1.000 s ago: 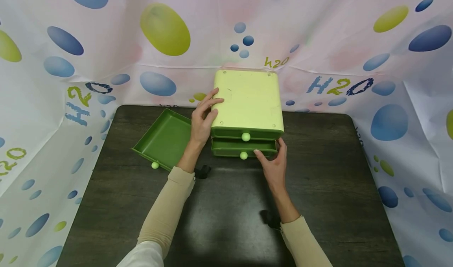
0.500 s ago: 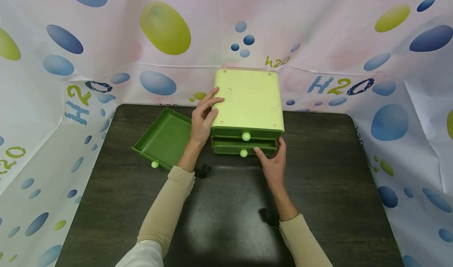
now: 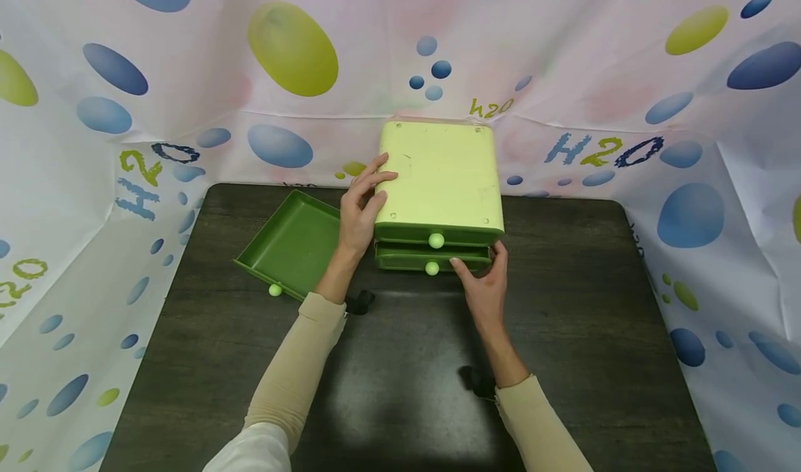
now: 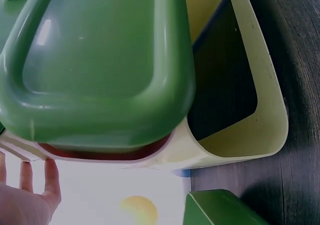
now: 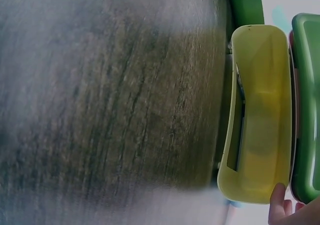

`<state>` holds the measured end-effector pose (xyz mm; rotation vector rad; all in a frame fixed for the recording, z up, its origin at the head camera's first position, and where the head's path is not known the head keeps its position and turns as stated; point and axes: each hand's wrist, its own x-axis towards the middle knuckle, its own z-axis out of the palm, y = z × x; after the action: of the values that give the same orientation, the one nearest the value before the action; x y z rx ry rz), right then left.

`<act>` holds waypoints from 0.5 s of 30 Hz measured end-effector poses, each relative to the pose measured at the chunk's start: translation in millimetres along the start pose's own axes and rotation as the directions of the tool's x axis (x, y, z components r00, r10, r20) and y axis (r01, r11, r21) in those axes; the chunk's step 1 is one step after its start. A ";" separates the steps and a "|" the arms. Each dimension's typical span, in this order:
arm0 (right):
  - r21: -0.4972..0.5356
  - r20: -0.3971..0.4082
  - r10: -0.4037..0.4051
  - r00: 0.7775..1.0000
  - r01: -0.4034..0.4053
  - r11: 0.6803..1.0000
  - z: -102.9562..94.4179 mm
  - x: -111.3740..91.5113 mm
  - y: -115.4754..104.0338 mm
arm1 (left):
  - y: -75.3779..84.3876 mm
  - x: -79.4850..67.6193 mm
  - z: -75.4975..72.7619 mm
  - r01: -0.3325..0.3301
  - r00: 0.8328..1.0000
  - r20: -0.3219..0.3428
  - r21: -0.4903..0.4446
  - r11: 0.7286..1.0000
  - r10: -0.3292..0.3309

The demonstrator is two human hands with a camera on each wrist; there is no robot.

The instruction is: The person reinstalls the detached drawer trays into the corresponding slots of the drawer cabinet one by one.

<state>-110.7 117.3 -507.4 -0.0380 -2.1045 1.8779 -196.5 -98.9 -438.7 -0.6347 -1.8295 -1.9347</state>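
One cabinet (image 3: 438, 173), pale yellow, upright at the far side of the dark counter (image 3: 563, 305), close to the backdrop (image 3: 563, 76). Top drawer (image 3: 407, 234) sits in its place, green front, light green knob (image 3: 436, 240) centred. Middle drawer (image 3: 407, 261) below it is partly out, front proud of the cabinet; a dark reddish gap shows behind its front from your left wrist. Bottom bay (image 5: 265, 115) stands open, yellow walls in view, dark cut-out (image 4: 225, 70) in its floor.

Your left hand (image 3: 359, 215): fingers extended, unclenched, fingertips at the left edge of the cabinet's top. Your right hand (image 3: 488, 298): grasping the right end of the middle drawer, thumb on the front, fingers bent round the side. How firmly either one presses, cannot tell.

Loose drawer (image 3: 290, 249), green, lies on the counter left of the cabinet, set askew, open side up, knob toward you. Your left forearm covers its near right corner.

Your sleeves (image 3: 297, 375) are beige, white higher up on the left. Small black device (image 3: 359, 302) by your left wrist. Backdrop: white, blue and lime ovals, "H2O" lettering.
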 end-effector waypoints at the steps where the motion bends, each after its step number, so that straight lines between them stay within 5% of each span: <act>1: -0.004 -0.003 0.001 1.000 -0.001 1.000 -0.1 0.2 0.0 | 0.0 0.1 0.2 0.000 1.000 0.001 0.001 1.000 0.000; 9: -0.048 -0.018 0.013 1.000 -0.014 0.999 1.1 1.7 -2.4 | -0.6 0.3 0.2 -0.012 1.000 0.003 -0.006 1.000 0.012; 15: -0.065 -0.055 0.024 0.998 -0.027 0.997 3.9 3.7 -3.8 | -32.4 -2.7 -3.7 -0.034 0.999 -0.015 -0.005 0.999 0.034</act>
<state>-114.5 113.9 -503.3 -0.1300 -2.1387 1.8003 -213.1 -100.6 -466.8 -0.6474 -1.7939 -1.9178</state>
